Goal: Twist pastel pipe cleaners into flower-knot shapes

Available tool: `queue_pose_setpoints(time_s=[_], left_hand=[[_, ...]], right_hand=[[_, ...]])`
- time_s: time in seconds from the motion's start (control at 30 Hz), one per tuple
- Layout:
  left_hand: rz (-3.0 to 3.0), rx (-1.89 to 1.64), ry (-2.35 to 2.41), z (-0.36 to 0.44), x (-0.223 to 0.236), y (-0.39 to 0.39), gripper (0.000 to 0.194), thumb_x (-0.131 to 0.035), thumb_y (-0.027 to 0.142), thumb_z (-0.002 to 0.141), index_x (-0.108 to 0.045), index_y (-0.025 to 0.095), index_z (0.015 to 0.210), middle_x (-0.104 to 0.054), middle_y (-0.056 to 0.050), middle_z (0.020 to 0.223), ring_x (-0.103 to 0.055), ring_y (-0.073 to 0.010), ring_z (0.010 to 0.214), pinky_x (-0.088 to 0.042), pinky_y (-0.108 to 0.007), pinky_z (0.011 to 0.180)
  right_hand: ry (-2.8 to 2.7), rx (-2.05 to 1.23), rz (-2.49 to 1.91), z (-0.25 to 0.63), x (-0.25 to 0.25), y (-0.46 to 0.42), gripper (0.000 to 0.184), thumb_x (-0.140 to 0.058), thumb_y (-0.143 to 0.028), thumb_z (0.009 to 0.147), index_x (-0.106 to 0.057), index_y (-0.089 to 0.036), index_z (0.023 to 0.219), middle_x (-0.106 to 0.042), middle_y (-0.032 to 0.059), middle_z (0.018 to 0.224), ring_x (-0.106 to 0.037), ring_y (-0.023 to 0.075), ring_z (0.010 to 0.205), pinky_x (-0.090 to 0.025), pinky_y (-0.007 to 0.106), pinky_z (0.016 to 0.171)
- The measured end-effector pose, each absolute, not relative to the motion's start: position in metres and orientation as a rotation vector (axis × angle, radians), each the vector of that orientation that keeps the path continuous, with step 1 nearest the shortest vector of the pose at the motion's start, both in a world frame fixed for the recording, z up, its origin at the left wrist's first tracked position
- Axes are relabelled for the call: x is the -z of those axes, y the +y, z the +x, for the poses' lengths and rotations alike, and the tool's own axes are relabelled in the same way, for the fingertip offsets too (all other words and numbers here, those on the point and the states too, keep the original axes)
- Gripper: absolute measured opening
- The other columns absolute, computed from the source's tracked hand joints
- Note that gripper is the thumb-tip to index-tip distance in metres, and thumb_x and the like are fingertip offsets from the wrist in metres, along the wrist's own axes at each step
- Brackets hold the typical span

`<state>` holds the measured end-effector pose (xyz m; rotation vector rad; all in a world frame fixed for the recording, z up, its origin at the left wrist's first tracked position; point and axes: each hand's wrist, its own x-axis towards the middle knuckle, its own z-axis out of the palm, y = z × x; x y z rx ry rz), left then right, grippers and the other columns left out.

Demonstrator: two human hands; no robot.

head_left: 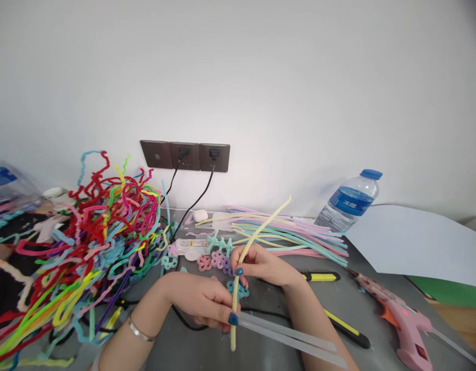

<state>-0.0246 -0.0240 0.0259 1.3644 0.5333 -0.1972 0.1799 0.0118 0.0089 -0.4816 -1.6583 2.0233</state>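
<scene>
A pale yellow pipe cleaner (258, 233) slants upward, gripped by both hands. My left hand (207, 301) pinches it near its lower end between thumb and fingers. Higher up, my right hand (261, 265) holds it with thumb and bent fingers. Two translucent sticks (292, 335) run rightward from beside my left fingertips, across the right forearm; I cannot tell whether the left hand grips them. Just behind the hands lie small flower-shaped pieces (210, 262) of bent pipe cleaner in pink, purple and teal, partly covered by the right hand.
A tangled heap of coloured pipe cleaners (118, 232) fills the left. Straight pastel pipe cleaners (292, 234) lie at the back. A water bottle (348, 201), white paper (419, 245), a pink glue gun (400, 319) and yellow-black cutters (322, 276) are rightward. Black cords (199, 198) reach wall sockets (185, 155).
</scene>
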Motion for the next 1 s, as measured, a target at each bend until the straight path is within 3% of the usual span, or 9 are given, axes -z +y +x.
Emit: queue_pose_setpoints(time_s=[0.4,0.53,0.67,0.83,0.93,1.0], left_hand=[[1.395,-0.024,0.625,-0.030,-0.038,-0.025,0.049,-0.058,0.066,0.080,-0.052,0.017,0.080,-0.043,0.005,0.063,-0.036,-0.0070,0.051,-0.031,-0.020,0.048],[1.433,-0.297,0.743,-0.034,-0.037,-0.023,0.046,-0.054,0.063,0.085,-0.052,0.018,0.086,-0.038,0.008,0.060,-0.029,-0.0066,0.048,-0.025,-0.021,0.046],[1.451,-0.685,0.939,-0.039,-0.035,-0.015,0.039,-0.046,0.058,0.091,-0.048,0.019,0.087,-0.029,0.010,0.059,-0.021,-0.0077,0.049,-0.021,-0.022,0.046],[1.706,-0.883,1.278,-0.040,-0.025,-0.003,0.027,-0.039,0.040,0.095,-0.043,0.020,0.078,-0.033,0.006,0.062,-0.030,-0.0113,0.056,-0.025,-0.025,0.054],[1.907,-0.787,1.461,-0.040,-0.022,-0.002,0.022,-0.041,0.032,0.093,-0.044,0.020,0.075,-0.041,0.004,0.064,-0.038,-0.0142,0.060,-0.025,-0.027,0.057],[1.973,-0.666,1.468,-0.039,-0.024,-0.006,0.021,-0.040,0.030,0.093,-0.046,0.020,0.075,-0.045,0.003,0.064,-0.041,-0.0153,0.061,-0.026,-0.027,0.058]], right_hand=[[-1.500,-1.917,-0.542,0.177,-0.001,0.015,0.027,-0.074,-0.039,0.081,-0.061,-0.016,0.082,-0.064,-0.0020,0.060,-0.059,0.0093,0.051,-0.047,0.019,0.052],[-1.334,-1.790,-0.647,0.172,0.003,0.018,0.030,-0.076,-0.041,0.078,-0.057,-0.019,0.081,-0.068,-0.0017,0.062,-0.062,0.0115,0.053,-0.047,0.020,0.049],[-1.316,-1.549,-0.763,0.169,0.002,0.021,0.029,-0.074,-0.044,0.079,-0.061,-0.018,0.079,-0.072,0.0024,0.069,-0.068,0.0163,0.063,-0.055,0.027,0.062],[-1.581,-1.313,-0.862,0.167,-0.006,0.015,0.026,-0.065,-0.043,0.087,-0.067,-0.018,0.086,-0.074,0.0082,0.081,-0.070,0.0217,0.075,-0.056,0.033,0.069],[-1.871,-1.090,-0.924,0.170,-0.018,0.008,0.018,-0.059,-0.034,0.091,-0.070,-0.019,0.089,-0.074,0.0077,0.084,-0.068,0.0211,0.076,-0.052,0.030,0.066],[-2.032,-1.003,-0.943,0.173,-0.029,0.000,0.017,-0.058,-0.028,0.091,-0.070,-0.020,0.082,-0.071,0.0047,0.074,-0.064,0.0184,0.067,-0.049,0.028,0.062]])
